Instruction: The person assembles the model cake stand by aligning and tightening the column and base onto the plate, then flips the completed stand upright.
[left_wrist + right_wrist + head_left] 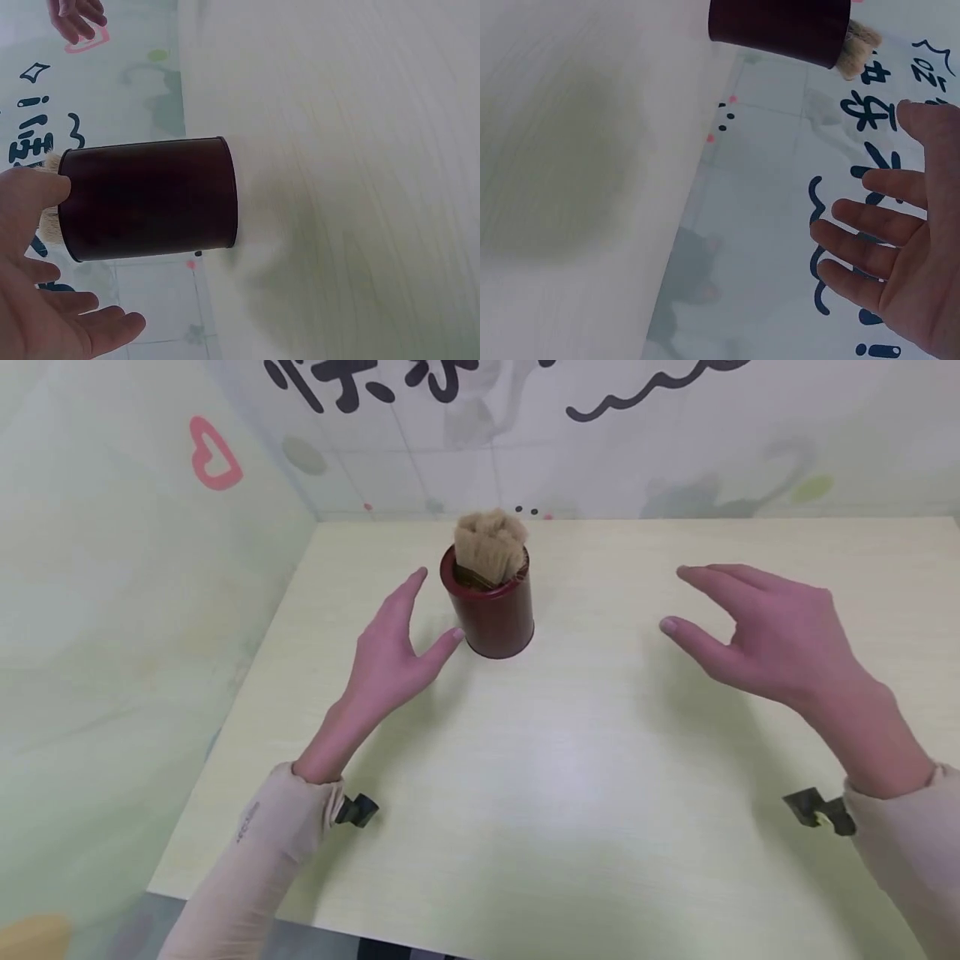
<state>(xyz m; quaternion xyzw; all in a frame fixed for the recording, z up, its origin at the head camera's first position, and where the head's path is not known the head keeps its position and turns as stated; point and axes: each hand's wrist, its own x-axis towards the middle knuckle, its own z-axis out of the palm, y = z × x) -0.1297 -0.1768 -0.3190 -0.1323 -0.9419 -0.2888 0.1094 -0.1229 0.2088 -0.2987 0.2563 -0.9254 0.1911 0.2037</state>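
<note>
Dark red holder [497, 620] set between a left hand [386, 662] and a right hand [776, 631]

The cylindrical dark red holder is stood upright on a pale desk [570, 760], near the far edge and closer to the far left corner than to the far right one. A tan bristly bundle [489, 545] is contained in it and projects above the rim. The left hand is placed just beside the holder, on the side of the desk's left edge. Its grip is spread, with a wide gap left between thumb and fingers; in the left wrist view the thumb is seen overlapping the rim, but whether the wall is touched cannot be told. The right hand is held above the desk toward the right edge, well apart from the holder. Its grip is likewise spread, and nothing is held; in the right wrist view the fingers are seen extended and slightly separated. Both wrists are covered by pale sleeves [255, 843], and a small dark attachment [357, 810] is carried at each cuff. Beyond the far edge, a light wall is marked with dark lettering [447, 389] and a wavy line [630, 400]. Beyond the left edge, a pink heart outline [234, 475] is shown on a pale green surface [112, 610].
</note>
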